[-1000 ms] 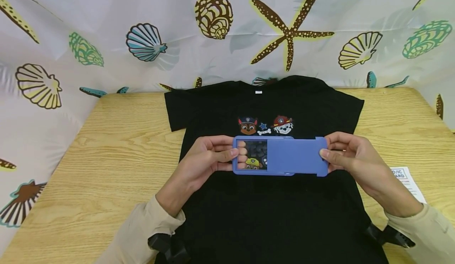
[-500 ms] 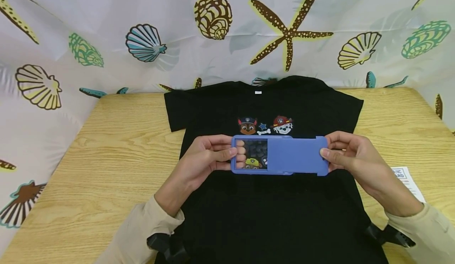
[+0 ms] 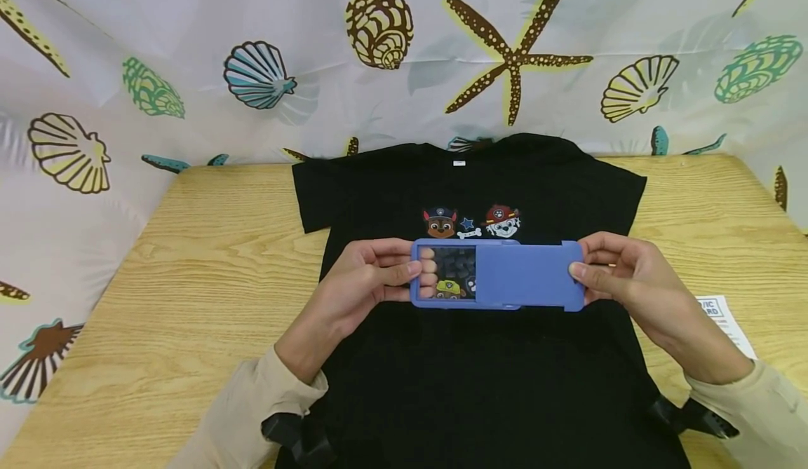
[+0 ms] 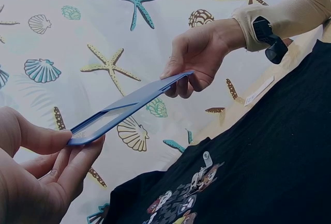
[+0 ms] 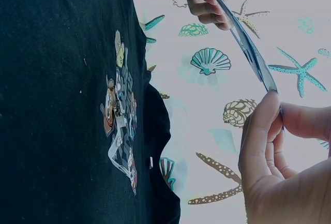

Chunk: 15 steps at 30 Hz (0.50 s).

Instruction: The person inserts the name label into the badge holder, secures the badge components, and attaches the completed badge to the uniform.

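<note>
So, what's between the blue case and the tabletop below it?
The black T-shirt, spread on the tabletop beneath the blue case, as the head view shows. Both wrist views show bare air between case and shirt.

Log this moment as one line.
left hand: pinches blue holder, left end | right hand: pinches its right end | blue holder: above shirt | shirt: spread on table | paper: right of shirt

Smooth plastic holder (image 3: 527, 277) between left hand (image 3: 353, 283) and right hand (image 3: 637, 287), matt cloth T-shirt (image 3: 480, 371) beneath, wood-grained tabletop (image 3: 208, 266) either side
</note>
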Each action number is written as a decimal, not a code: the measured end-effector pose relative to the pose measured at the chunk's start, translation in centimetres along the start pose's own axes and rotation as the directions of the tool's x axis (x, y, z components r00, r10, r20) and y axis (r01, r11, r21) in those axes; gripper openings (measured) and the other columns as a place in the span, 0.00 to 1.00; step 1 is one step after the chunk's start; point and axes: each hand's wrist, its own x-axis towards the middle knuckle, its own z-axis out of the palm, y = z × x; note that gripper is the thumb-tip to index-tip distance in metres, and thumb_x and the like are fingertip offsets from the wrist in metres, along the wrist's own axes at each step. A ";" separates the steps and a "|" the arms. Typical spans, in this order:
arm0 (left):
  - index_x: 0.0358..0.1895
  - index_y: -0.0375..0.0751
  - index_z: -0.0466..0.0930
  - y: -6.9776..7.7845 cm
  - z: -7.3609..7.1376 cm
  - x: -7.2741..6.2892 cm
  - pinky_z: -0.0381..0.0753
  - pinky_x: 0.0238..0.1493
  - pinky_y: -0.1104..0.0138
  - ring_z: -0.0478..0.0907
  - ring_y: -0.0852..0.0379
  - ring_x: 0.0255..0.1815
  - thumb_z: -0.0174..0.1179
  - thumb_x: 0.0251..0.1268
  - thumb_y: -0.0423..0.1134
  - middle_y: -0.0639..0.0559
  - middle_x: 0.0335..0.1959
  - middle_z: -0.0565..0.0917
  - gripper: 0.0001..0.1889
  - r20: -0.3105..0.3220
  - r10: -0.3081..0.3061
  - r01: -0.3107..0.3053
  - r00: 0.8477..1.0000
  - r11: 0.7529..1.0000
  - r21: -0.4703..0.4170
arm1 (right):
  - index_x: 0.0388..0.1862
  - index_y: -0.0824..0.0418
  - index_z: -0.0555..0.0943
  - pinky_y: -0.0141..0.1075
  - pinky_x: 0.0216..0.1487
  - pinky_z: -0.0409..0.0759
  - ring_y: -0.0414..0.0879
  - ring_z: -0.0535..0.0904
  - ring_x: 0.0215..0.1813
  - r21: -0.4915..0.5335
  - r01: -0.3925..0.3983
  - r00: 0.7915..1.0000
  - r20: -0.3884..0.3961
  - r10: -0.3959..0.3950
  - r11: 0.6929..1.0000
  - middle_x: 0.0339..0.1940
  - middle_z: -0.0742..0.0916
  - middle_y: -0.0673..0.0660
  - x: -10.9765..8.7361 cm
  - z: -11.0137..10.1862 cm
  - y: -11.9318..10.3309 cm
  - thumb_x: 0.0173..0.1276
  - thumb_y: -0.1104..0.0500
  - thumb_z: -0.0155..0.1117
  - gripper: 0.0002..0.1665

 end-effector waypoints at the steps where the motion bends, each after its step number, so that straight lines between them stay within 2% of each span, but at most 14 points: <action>1: 0.52 0.19 0.75 0.0 0.0 0.0 0.84 0.42 0.61 0.86 0.57 0.35 0.55 0.65 0.23 0.50 0.33 0.87 0.14 -0.002 0.000 0.000 1.000 1.000 0.000 | 0.42 0.62 0.78 0.34 0.32 0.83 0.44 0.82 0.30 -0.003 0.000 1.000 -0.001 0.000 1.000 0.33 0.83 0.53 0.0 0.0 0.0 0.68 0.69 0.61 0.06; 15: 0.52 0.20 0.75 0.0 -0.1 0.0 0.83 0.44 0.59 0.86 0.56 0.35 0.55 0.65 0.22 0.50 0.33 0.87 0.14 -0.001 -0.001 0.001 1.000 1.000 -0.015 | 0.43 0.62 0.77 0.34 0.33 0.83 0.44 0.83 0.31 -0.017 -0.008 1.000 -0.006 0.008 1.000 0.34 0.83 0.54 0.0 0.0 0.0 0.68 0.69 0.61 0.07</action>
